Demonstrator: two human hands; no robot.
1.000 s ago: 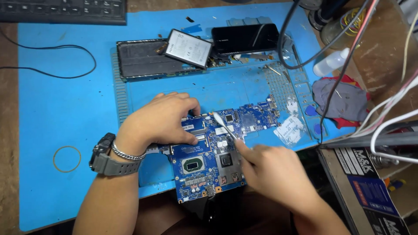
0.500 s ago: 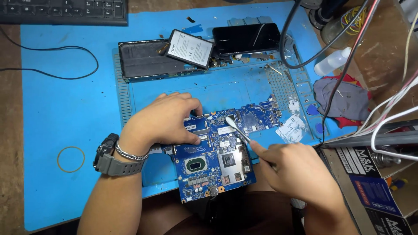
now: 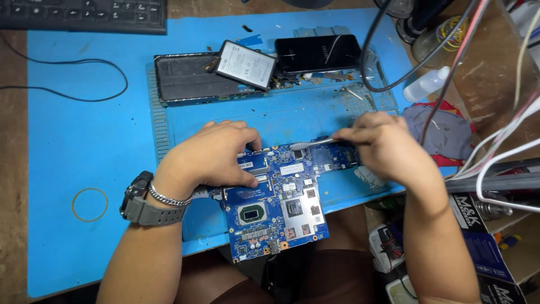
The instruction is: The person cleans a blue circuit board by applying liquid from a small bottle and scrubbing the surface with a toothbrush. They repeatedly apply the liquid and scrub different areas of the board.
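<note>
A blue laptop motherboard [image 3: 278, 205] lies on the blue work mat [image 3: 84, 141], its near corner past the mat's front edge. My left hand [image 3: 211, 155] rests flat on the board's left part, fingers curled over its upper edge, holding it down. A grey watch and a chain bracelet are on that wrist. My right hand [image 3: 382, 143] is over the board's right end and grips a thin white swab-like tool [image 3: 312, 143], held nearly level. The tool's tip points left and touches the board near its top edge.
A black phone shell [image 3: 188, 79], a phone battery [image 3: 244, 63] and a black phone [image 3: 318, 53] lie at the mat's far side. A keyboard [image 3: 84, 14] is far left. Cables [image 3: 427, 62], a white squeeze bottle [image 3: 427, 84], a rag [image 3: 444, 132] and boxes [image 3: 484, 236] crowd the right. A rubber band [image 3: 90, 204] lies left.
My right hand moved from the near side of the board up to its right end, swinging the tool from a diagonal to nearly level. The left hand stayed put.
</note>
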